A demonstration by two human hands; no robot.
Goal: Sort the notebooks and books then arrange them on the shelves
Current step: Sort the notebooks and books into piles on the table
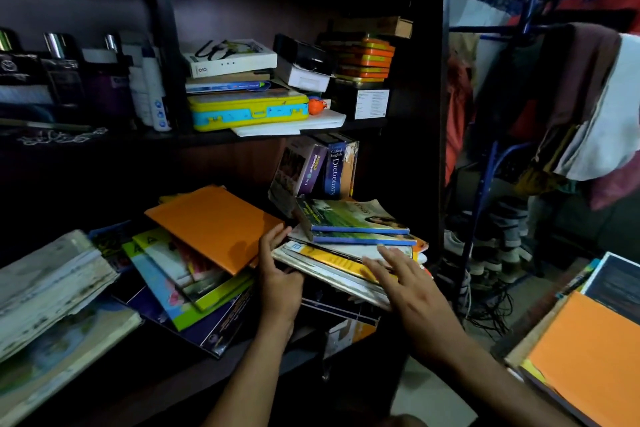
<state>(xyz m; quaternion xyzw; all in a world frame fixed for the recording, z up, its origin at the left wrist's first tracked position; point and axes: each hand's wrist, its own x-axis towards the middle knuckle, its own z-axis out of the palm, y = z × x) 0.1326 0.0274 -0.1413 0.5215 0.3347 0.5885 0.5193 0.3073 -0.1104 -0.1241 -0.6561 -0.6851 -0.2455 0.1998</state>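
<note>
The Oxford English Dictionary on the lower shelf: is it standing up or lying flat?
Standing, leaning slightly. The dictionary shows its spine with the title running down it, beside other standing books.

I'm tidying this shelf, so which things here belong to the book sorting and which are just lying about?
Job:
orange notebook
book pile
Oxford dictionary
left hand
right hand

Lying about:
yellow-blue case
orange tins
bottles
hanging clothes

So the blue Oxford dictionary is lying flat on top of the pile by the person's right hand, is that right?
Not quite. The head view shows the dictionary standing upright at the back of the shelf, behind the pile. The right hand does rest on that pile.
</note>
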